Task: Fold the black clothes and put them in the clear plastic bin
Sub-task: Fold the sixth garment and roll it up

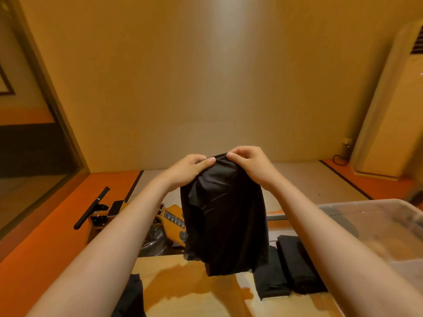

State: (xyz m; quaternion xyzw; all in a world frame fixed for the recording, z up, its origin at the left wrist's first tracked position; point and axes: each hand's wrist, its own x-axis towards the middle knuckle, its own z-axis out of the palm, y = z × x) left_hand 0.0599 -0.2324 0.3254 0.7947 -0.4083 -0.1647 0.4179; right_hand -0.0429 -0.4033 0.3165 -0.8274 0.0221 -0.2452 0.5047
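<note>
Fingers [238,155] of left hand [187,167] and right hand [248,161] pinch the top edge of a black garment [224,220], which hangs below them. Folding looks mid-step. Next, probably halve it, then reach the clear plastic bin [366,209], down-right of the fingers.

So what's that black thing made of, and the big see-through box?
The black garment looks like thin, slightly shiny fabric: it hangs limp and creases catch light. The clear bin looks like smooth translucent plastic: you can see through its wall.
</note>
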